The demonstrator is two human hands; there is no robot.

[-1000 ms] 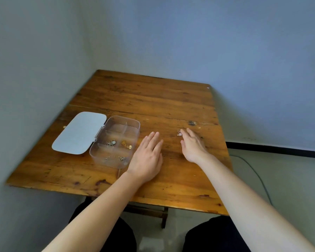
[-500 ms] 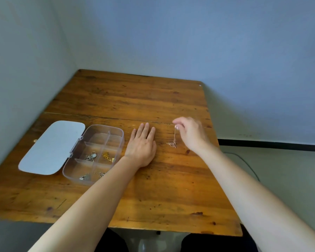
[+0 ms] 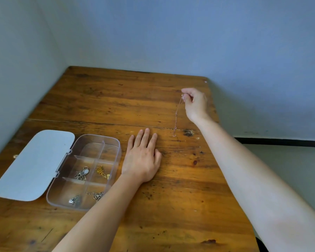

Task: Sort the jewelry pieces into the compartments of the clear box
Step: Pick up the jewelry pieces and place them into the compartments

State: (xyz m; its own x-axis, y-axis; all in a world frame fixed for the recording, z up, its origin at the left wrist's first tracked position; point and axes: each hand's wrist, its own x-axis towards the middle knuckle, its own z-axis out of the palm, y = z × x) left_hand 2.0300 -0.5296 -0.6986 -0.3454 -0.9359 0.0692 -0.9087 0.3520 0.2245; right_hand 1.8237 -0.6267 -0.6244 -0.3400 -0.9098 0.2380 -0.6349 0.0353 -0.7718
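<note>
**One chain in the air, four pieces in the box**

Two bare hands are over a worn wooden table (image 3: pixel 116 106) pushed into the corner of a blue-grey room. The right hand (image 3: pixel 195 104) is raised above the far right part of the tabletop, its fingertips (image 3: pixel 185 91) pinched together on the top end of a thin rose-gold chain (image 3: pixel 176 115). The chain hangs straight down from that pinch, and its small looped tail ends close to the wood, near a dark knot in the board; whether it touches the surface cannot be told. The left hand (image 3: pixel 142 160) lies flat on the table, palm down, fingers stretched out and together, holding nothing. It rests just beside the right wall of the clear box (image 3: pixel 116 151), well apart from the hanging chain.

The box sits near the left front of the table, with its pale grey lid (image 3: pixel 35 164) swung fully open and lying flat to the left on its hinges. Dividers split the box into six compartments, two across and three deep. Both far compartments hold nothing. In the middle row, the left compartment holds a silver piece with a round ring (image 3: pixel 82 173), and the right one holds a gold chain (image 3: pixel 102 171). In the near row, a small silver charm (image 3: pixel 73 200) lies in the left compartment and a silver chain (image 3: pixel 96 195) in the right, partly hidden by the left forearm.
</note>
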